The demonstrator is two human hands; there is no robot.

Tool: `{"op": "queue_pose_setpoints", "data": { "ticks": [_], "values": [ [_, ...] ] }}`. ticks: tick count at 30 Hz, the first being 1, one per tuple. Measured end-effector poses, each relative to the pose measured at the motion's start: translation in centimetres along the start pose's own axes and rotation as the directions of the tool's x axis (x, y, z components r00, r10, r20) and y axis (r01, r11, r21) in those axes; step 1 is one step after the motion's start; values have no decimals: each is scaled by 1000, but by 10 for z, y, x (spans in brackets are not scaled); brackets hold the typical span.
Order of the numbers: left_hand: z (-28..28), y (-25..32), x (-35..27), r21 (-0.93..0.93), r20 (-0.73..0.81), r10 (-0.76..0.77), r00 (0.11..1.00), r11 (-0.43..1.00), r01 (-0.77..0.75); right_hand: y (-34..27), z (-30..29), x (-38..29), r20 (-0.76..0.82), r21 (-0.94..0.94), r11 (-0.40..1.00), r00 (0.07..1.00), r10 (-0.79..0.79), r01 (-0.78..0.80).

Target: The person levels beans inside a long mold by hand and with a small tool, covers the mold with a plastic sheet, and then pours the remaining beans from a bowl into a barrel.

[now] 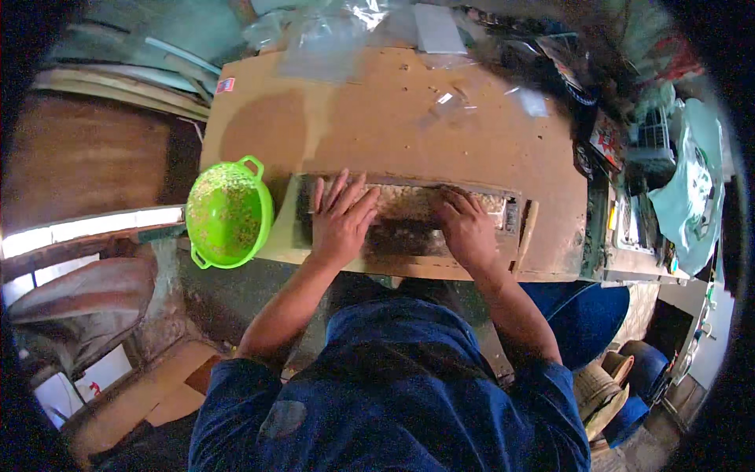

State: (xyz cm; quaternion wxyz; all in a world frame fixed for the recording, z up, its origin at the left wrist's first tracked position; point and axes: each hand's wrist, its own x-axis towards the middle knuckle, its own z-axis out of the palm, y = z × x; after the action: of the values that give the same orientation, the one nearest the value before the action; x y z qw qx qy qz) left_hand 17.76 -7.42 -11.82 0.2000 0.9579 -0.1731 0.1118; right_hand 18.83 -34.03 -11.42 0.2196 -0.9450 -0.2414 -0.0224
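Note:
A long, shallow wooden frame [498, 242] lies near the front edge of the table before me. Along its far side runs a strip of pale, grainy material [404, 202]. My left hand [344, 221] rests palm down over the left part of the frame, its fingers spread. Over the right part, my right hand [469, 227] presses on the strip with bent fingers; what lies under its fingertips is hidden. A thin wooden stick [528, 230] lies just right of the frame. To the left stands a bright green plastic basin [268, 203] with two handles, pale bits scattered inside it.
Brown cardboard [365, 130] covers the table. Clear plastic bags [321, 44] and a white sheet [439, 28] lie at its far edge. Small plastic scraps [445, 99] are on the cardboard. Clutter, including a pale green plastic bag [690, 177], crowds the right side. A blue barrel [581, 315] stands below right.

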Motion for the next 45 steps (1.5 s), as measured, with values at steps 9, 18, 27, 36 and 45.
{"op": "queue_pose_setpoints", "data": {
  "ticks": [9, 18, 27, 36, 45],
  "values": [
    [-11, -31, -66, -273, -79, -419, 905, 882, 384, -15, 2, 10, -30, -10, 1000, 999, -23, 22],
    [-17, -39, -52, -160, -5, -222, 975, 963, 219, -21, 9, 13, 3, -66, 998, 1000, -14, 14],
    [-15, -48, -37, -296, 3, -256, 967, 923, 245, -28, 24, 24, 29, -16, 997, 997, -76, 77],
    [-19, -61, -29, -361, -1, -399, 917, 855, 371, -27, 29, 22, 1, 15, 998, 998, -63, 63],
    [-26, -53, -19, -163, -167, -224, 960, 967, 197, -34, 30, 18, -77, 9, 999, 996, -48, 48]
  ]
}}
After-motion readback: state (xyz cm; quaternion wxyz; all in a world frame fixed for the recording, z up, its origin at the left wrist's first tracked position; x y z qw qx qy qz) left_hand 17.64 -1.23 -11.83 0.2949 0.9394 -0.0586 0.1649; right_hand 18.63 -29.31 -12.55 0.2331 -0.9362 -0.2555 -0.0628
